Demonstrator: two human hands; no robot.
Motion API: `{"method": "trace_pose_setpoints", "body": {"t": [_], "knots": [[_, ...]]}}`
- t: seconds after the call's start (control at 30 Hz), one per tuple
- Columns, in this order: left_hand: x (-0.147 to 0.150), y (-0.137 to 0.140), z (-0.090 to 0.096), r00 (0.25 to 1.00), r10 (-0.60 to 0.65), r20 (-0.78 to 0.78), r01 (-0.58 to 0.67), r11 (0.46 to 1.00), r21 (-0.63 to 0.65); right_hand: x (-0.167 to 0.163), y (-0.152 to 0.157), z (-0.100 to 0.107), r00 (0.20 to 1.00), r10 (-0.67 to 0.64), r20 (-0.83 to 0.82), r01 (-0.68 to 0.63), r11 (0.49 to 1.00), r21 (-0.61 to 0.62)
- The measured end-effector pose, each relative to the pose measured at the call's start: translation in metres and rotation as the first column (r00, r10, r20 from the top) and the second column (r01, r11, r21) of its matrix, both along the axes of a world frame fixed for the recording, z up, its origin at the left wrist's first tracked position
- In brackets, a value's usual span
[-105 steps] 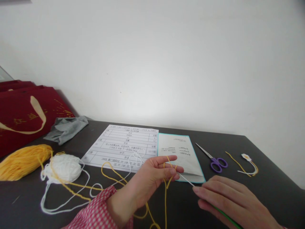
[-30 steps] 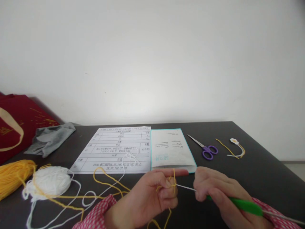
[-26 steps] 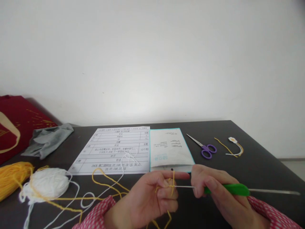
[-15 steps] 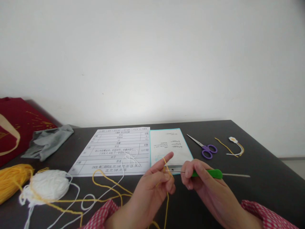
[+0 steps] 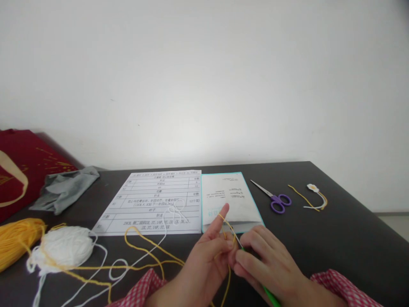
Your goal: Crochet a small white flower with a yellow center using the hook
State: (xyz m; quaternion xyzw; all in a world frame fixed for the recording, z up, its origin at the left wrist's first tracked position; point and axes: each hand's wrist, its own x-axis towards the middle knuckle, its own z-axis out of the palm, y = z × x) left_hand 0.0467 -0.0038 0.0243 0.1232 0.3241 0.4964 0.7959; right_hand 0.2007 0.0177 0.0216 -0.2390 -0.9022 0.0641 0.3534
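Note:
My left hand (image 5: 209, 260) pinches yellow yarn (image 5: 228, 277) between thumb and fingers, and a strand runs over its raised index finger. In my right hand (image 5: 271, 260) is a crochet hook (image 5: 270, 295) with a green handle, gripped with the fingers closed round it. The hook's metal shaft points up and left, meeting the yarn beside my left index finger. Both hands are close together, nearly touching. My fingers hide the small loop of yarn at the pinch. The yarn's tail hangs below my left hand.
A white yarn ball (image 5: 68, 249) and a yellow skein (image 5: 19, 243) lie at left, with loose strands. Behind are a printed sheet (image 5: 150, 204), a blue-edged packet (image 5: 223, 187), purple scissors (image 5: 277, 202) and a small crocheted flower (image 5: 313, 187). A grey pouch (image 5: 68, 187) rests by a red bag (image 5: 25, 166).
My right hand has turned and moved left and down toward my left hand. The crochet hook has swung from nearly level to steeply slanted, its tip now up by the index finger.

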Motion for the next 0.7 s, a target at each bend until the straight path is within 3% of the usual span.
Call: {"method": "trace_pose_setpoints", "body": {"t": [0.1,0.2,0.4,0.7], "knots": [[-0.001,0.000,0.003,0.999,-0.006,-0.040,0.007,1.000,0.024,0.007,0.002,0.008,0.993,0.076,-0.095,-0.095,0.972,-0.215],[-0.002,-0.001,0.004,0.997,-0.001,-0.075,0.006,0.998,0.064,0.010,0.002,0.014,0.968,0.060,-0.243,-0.153,0.911,-0.384],[-0.003,0.001,0.007,0.996,0.016,-0.084,-0.011,0.998,0.060,0.009,0.000,0.012,0.939,-0.020,-0.343,-0.144,0.884,-0.445],[-0.002,0.002,0.005,0.998,0.008,-0.058,-0.004,0.998,0.058,0.009,0.002,0.011,0.952,0.004,-0.305,-0.145,0.887,-0.439]]}}
